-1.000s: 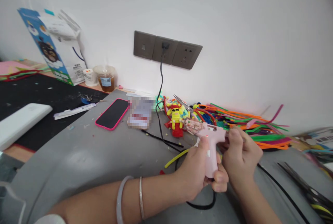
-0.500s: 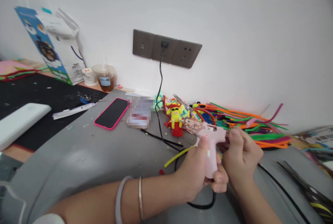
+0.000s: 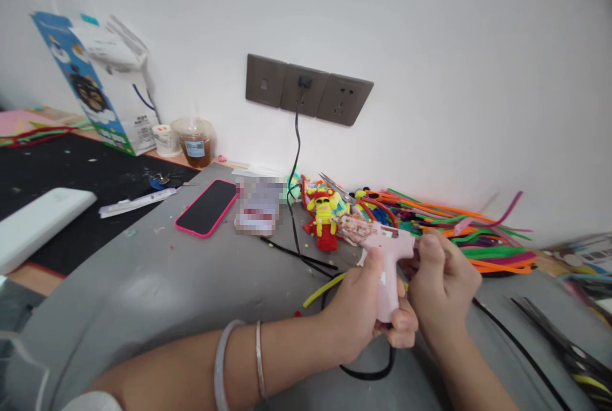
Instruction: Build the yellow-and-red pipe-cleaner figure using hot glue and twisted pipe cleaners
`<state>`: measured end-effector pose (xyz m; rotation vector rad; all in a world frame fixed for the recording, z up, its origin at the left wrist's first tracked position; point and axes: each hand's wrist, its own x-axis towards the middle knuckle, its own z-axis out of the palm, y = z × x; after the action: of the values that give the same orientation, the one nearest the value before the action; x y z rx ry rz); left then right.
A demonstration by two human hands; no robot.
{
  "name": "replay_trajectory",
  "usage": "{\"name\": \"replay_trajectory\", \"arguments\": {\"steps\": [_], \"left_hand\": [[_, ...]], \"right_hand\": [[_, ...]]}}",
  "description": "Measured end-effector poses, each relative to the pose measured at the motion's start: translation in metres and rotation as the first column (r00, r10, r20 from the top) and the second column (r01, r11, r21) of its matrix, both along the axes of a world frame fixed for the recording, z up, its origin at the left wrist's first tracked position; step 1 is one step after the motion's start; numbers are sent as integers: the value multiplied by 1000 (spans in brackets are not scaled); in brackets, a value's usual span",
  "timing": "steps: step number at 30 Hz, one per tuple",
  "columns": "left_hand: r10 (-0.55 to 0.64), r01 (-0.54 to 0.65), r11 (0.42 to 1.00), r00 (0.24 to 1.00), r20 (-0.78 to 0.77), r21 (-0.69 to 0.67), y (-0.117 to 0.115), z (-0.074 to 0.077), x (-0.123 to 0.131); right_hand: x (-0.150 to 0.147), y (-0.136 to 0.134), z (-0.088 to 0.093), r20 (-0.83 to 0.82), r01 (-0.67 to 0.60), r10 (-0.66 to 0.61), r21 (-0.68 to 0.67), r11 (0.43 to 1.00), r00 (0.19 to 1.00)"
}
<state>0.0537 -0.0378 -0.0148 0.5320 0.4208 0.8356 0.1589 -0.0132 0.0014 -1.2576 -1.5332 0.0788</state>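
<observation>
A pale pink hot glue gun (image 3: pixel 389 271) points left, and its nozzle end is crusted with mottled pinkish-brown stuff. My left hand (image 3: pixel 356 312) is wrapped round its handle, thumb along the side. At the back end of the gun my right hand (image 3: pixel 444 280) is closed in a pinch; what its fingers hold is hidden. Just beyond the nozzle a yellow and red pipe-cleaner figure (image 3: pixel 325 216) stands on the grey tabletop (image 3: pixel 157 283). A yellow pipe cleaner (image 3: pixel 320 291) lies left of my left hand.
Colourful pipe cleaners (image 3: pixel 497 252) are heaped along the wall, with small scissors (image 3: pixel 337 188) near them. Large black scissors (image 3: pixel 564 341) lie at right. A black cord (image 3: pixel 296 143) runs from the wall socket. A pink-edged phone (image 3: pixel 208 207), a drink cup (image 3: pixel 195 143) and a paper bag (image 3: pixel 105 92) are at left.
The whole view has shifted very slightly. Both hands and the glue gun keep nearly the same place and hold.
</observation>
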Motion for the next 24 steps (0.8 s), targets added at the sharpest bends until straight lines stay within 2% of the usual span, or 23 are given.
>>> {"name": "replay_trajectory", "arguments": {"steps": [20,24], "left_hand": [[11,-10,999,1000,-21,30,2,1,-4],[9,-6,996,1000,-28,88,2,2,-5]], "right_hand": [[1,2,-2,-14,5,-5,38,999,1000],[-1,1,-3,-19,35,-33,75,997,999]]}}
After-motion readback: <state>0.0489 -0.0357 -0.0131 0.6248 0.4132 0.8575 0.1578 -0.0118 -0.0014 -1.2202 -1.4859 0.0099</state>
